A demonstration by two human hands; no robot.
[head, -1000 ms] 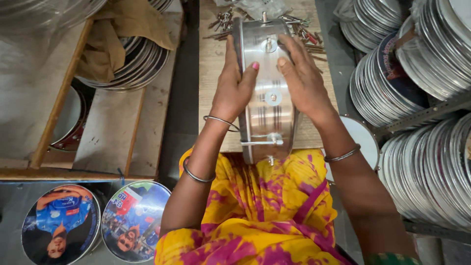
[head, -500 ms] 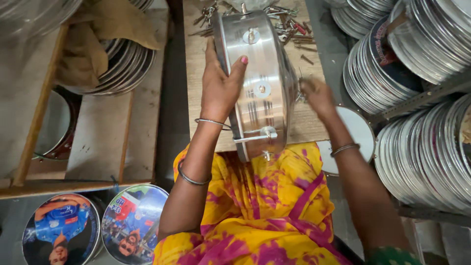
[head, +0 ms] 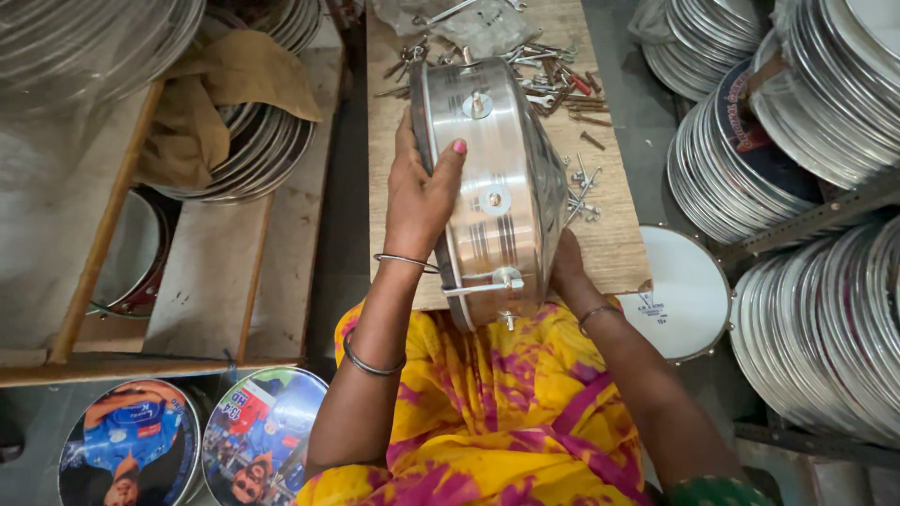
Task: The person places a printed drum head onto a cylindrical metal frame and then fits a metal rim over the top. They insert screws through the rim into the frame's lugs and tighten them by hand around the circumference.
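Steel drum shell [head: 492, 187], on edge, between both hands, board's near edge [head: 619, 272]

Two round printed discs [head: 187, 445], blue and red with portrait pictures, are seen at the floor's lower left corner. A small dark label [head: 649, 306] is shown on the white drumhead [head: 689, 281] beside the board's right edge. A clear plastic bag [head: 469, 21] is laid at the board's far edge.

Both bare forearms reaching forward from the lap, thin metal bangles at wrists and left forearm, left hand [head: 422, 201] raised, palm pressed flat with pink-nailed thumb spread and fingers curled over a far edge, right hand [head: 565, 267] lower, mostly hidden, wrist bent inward underneath.
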